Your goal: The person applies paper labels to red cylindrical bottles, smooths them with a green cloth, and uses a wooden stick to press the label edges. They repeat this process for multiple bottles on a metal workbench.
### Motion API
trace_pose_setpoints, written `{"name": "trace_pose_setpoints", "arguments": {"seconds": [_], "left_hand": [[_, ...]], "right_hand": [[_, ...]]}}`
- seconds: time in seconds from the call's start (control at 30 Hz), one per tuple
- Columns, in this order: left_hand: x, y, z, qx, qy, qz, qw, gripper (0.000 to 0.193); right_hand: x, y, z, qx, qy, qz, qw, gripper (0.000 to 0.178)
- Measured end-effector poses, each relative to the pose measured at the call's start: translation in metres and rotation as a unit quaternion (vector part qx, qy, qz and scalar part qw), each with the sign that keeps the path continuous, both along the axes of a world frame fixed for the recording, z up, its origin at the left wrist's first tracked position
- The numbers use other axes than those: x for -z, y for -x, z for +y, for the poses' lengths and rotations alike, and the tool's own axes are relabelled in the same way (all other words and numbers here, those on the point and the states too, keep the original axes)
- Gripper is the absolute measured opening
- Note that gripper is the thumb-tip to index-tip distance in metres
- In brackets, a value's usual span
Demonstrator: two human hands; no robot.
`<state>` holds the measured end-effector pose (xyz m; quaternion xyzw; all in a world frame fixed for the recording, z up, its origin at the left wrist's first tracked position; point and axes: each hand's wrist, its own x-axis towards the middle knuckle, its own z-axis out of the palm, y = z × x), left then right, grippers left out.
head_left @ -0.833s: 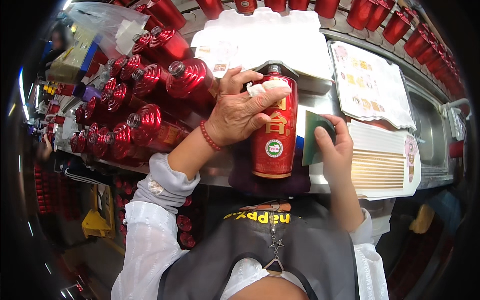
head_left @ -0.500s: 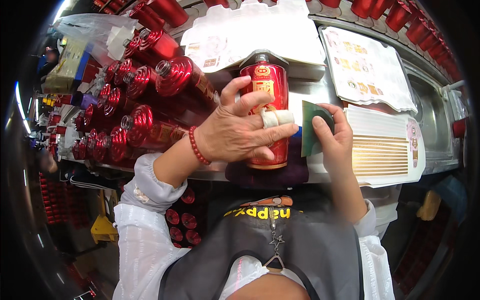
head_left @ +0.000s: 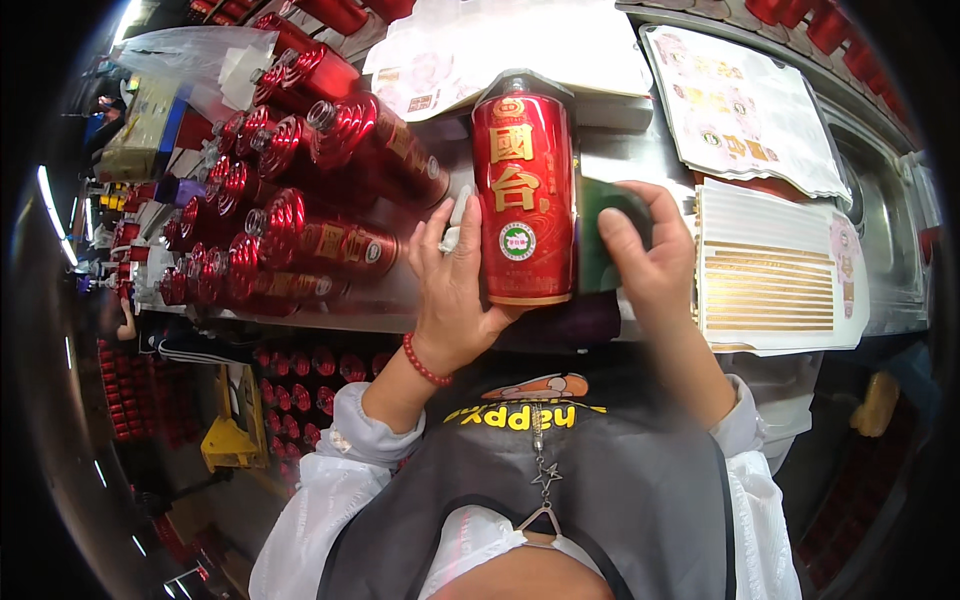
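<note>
A glossy red bottle (head_left: 523, 215) with gold characters and a round white-and-green emblem lies in front of me, its neck pointing away. My left hand (head_left: 450, 280) grips the bottle along its left side, thumb near the base; a white wrap covers one finger. Pinched in my right hand (head_left: 662, 250) is a thin dark green scraper (head_left: 598, 235), its edge against or just beside the bottle's right side. A dark purple cloth (head_left: 570, 328) shows below the bottle's base.
Several more red bottles (head_left: 370, 135) crowd the metal table at left. White decal sheets (head_left: 725, 120) and gold-striped sheets (head_left: 770, 270) lie at right, with another white stack (head_left: 530, 45) at the back. A metal sink (head_left: 890, 200) is at far right.
My left hand has moved off the bottle's front to its left side, uncovering the characters and the emblem. The scraper has come left to the bottle's right edge.
</note>
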<state>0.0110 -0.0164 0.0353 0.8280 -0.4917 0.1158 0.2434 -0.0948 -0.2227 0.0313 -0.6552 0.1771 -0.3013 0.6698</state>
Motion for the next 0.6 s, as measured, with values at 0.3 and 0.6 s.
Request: {"name": "trace_pose_setpoints", "arguments": {"seconds": [0.3,0.6], "left_hand": [[0.013,-0.006,0.006,0.023,-0.016,0.078,0.997,0.111],[-0.013,0.002,-0.001,-0.014,0.005,0.012,1.000,0.115]], "right_hand": [[-0.029,0.016,0.005,-0.024,0.479,-0.112,0.871,0.031],[-0.034,0.012,0.007,-0.138,0.450,-0.157,0.868,0.034]]}}
